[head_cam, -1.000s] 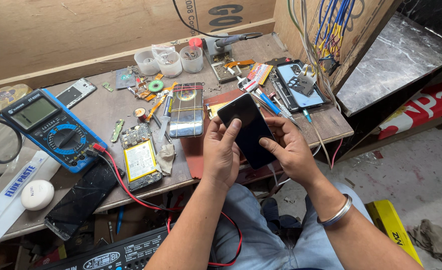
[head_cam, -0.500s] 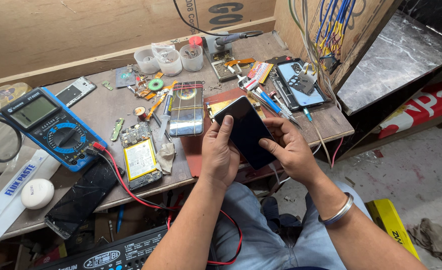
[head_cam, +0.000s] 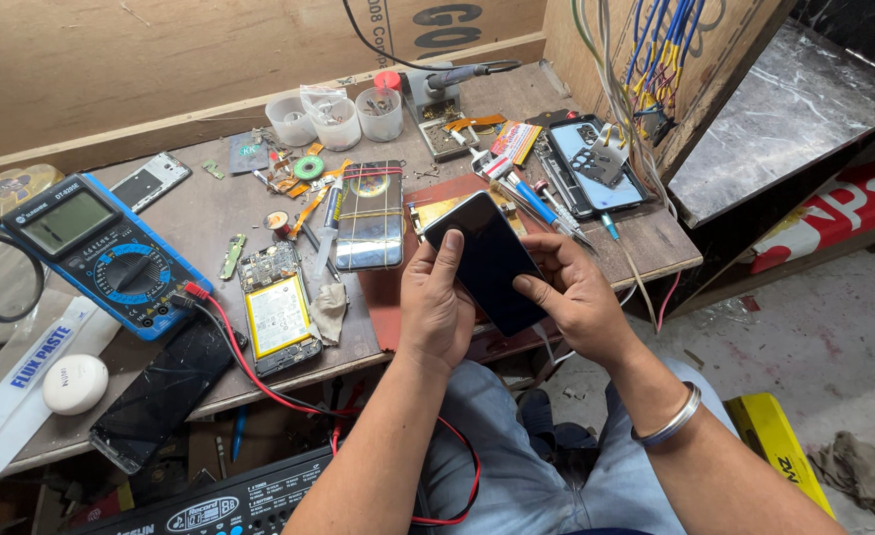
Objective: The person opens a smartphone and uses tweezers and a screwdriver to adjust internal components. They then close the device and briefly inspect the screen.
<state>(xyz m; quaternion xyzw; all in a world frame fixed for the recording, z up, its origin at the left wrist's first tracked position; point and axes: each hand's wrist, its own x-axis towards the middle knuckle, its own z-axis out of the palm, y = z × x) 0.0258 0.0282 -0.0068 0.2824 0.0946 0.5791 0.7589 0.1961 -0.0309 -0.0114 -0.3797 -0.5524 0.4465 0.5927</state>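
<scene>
Both hands are gripping a black glass-fronted smartphone [head_cam: 487,260] over the near edge of the cluttered wooden worktop [head_cam: 210,213]: left hand [head_cam: 436,309] closing around its lower edge, right hand [head_cam: 574,302] steadying the right side, thumb pressing the screen.

Open bench strip between multimeter [head_cam: 101,256] and banded phone [head_cam: 370,215], partly blocked by opened phone [head_cam: 279,315] and red lead [head_cam: 249,362]. Rear edge closed by three cups [head_cam: 336,119]; right side crowded by tools [head_cam: 537,198] and hanging wires [head_cam: 646,69]. Floor [head_cam: 804,337] to the right lies open.
</scene>
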